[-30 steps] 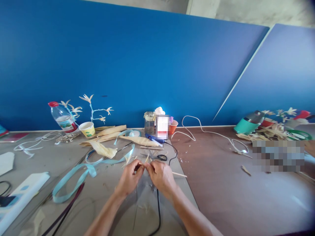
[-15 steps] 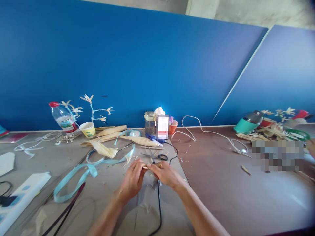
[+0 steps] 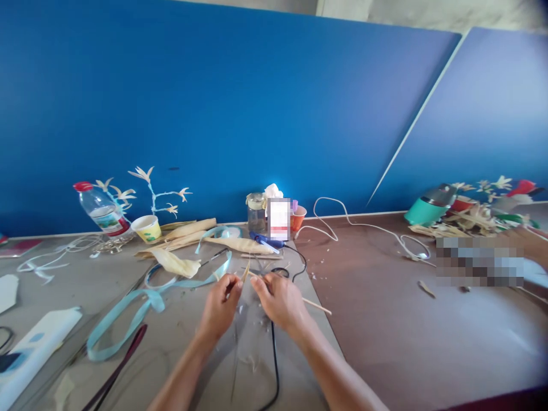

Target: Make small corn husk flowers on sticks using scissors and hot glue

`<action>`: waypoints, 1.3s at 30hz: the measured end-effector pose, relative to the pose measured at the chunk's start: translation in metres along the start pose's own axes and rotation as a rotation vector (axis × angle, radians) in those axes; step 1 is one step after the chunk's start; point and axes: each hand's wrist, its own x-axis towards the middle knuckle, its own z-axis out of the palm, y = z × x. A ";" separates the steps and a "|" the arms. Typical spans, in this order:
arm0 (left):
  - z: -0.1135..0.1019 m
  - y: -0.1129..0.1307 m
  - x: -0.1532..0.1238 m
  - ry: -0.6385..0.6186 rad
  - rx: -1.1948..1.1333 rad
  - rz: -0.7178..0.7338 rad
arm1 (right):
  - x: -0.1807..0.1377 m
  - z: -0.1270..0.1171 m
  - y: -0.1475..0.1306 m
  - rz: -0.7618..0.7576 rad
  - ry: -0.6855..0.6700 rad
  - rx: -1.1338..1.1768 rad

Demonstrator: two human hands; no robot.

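Observation:
My left hand is closed, pinching a narrow pointed strip of dried husk between thumb and forefinger. Just beside it, my right hand is wrapped round a thin pale wooden stick, whose far end juts out to the right below the palm. The stick's near tip shows between the hands, close to the husk strip; whether they touch I cannot tell. Black-handled scissors lie behind my right hand, partly hidden. Larger dried husk pieces and light blue ribbon are on the table to the left.
A power strip, a tilted bottle and a yellow cup with husk flowers are at left. A glass jar and an orange cup stand behind. A black cord runs below my hands. Another person's hand is at far right.
My hands have moved slightly apart. The wooden stick now shows beyond my right hand and the husk strip stands up from my left. The other person's hand has reached farther in.

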 end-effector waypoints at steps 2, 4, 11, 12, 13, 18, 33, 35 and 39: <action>0.002 0.003 -0.001 -0.007 -0.051 -0.007 | -0.001 0.005 -0.004 -0.034 0.013 -0.025; 0.002 0.005 -0.001 -0.003 -0.081 -0.019 | -0.002 0.006 -0.004 -0.053 0.012 -0.045; 0.004 0.011 -0.003 0.003 -0.050 -0.004 | 0.001 0.009 -0.005 -0.040 0.021 -0.084; 0.004 0.011 -0.003 0.009 -0.037 -0.001 | 0.001 0.009 -0.005 -0.033 0.022 -0.084; 0.003 0.011 -0.004 0.012 -0.019 0.006 | 0.002 0.009 -0.005 -0.023 0.020 -0.076; 0.000 0.009 -0.006 0.022 0.159 0.284 | 0.007 0.001 0.000 0.046 -0.209 0.165; -0.013 -0.013 0.006 0.194 0.330 0.293 | 0.009 -0.049 0.033 0.072 -0.156 0.359; -0.010 -0.009 0.005 0.125 0.280 0.252 | 0.013 -0.039 0.037 0.153 -0.100 0.161; -0.004 -0.004 0.001 0.053 0.212 0.182 | 0.010 -0.015 0.023 0.041 -0.053 0.043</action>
